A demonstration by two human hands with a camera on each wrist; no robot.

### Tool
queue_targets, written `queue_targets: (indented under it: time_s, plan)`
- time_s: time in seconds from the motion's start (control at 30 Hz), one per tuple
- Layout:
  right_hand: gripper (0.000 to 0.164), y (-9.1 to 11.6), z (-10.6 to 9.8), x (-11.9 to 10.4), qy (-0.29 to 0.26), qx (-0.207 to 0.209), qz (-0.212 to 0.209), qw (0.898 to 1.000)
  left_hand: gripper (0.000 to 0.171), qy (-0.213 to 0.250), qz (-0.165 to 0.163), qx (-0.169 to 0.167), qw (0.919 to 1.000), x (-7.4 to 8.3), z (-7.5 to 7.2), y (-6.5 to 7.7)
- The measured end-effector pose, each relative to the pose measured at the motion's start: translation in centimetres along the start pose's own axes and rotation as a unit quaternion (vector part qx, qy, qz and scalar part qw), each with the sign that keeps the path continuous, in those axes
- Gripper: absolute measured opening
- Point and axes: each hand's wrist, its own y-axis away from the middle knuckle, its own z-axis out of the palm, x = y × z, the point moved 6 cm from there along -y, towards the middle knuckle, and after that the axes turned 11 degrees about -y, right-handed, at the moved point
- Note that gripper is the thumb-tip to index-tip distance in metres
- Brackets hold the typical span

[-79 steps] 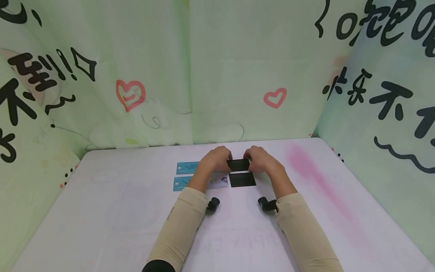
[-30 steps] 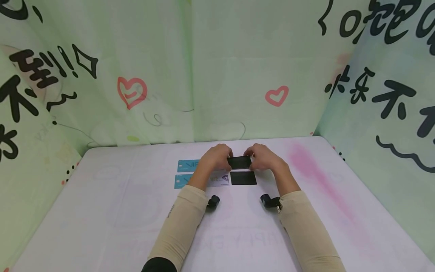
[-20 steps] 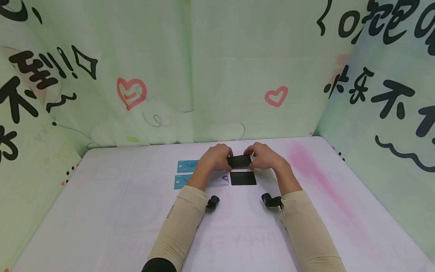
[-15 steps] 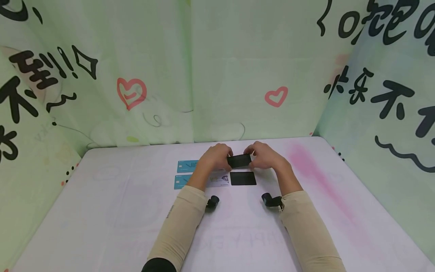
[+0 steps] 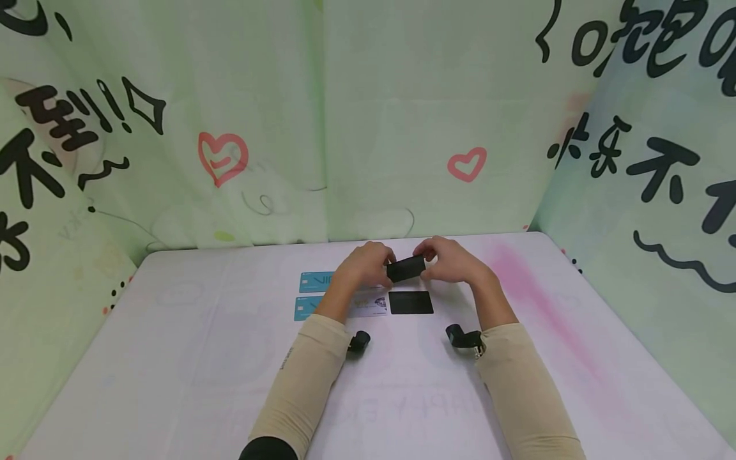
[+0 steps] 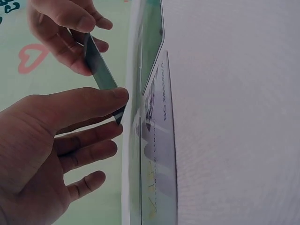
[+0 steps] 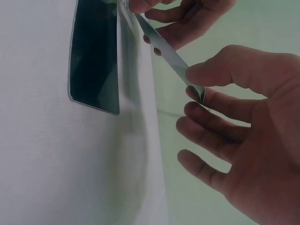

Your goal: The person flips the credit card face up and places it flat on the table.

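A black card (image 5: 406, 269) is held between both hands over the far part of the table, its right end tipped up. My left hand (image 5: 363, 265) pinches the card's left end between thumb and fingertip, and my right hand (image 5: 451, 260) pinches the other end. In the right wrist view the held card (image 7: 171, 57) slants between the two hands, off the table. Just nearer lies a second black card (image 5: 411, 303), flat. Beside it, a white printed card (image 5: 370, 305) is partly hidden by the left arm.
Two blue cards, one farther (image 5: 314, 282) and one nearer (image 5: 306, 308), lie left of the left arm, partly covered by it. A white cloth (image 5: 230, 370) covers the table. Green curtains (image 5: 379, 128) with drawn hearts and lettering stand behind and at both sides.
The right hand has risen slightly, lifting the right end of the held black card, so it now tilts more. The left hand has barely moved; the other cards lie as before.
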Motion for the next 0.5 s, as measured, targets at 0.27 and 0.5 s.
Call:
queue_targets:
  time_s: [0.27,0.5]
  plan:
    - [0.046,0.21,-0.33,-0.13,-0.032,0.008,-0.017,0.999,0.049,0.012,0.005,0.001,0.9999,-0.08,0.08,-0.03]
    - [0.047,0.26,-0.44,-0.35,-0.054,0.012,-0.021,0.998,0.049,0.022,0.009,0.001,0.9997,-0.10,0.10,-0.11]
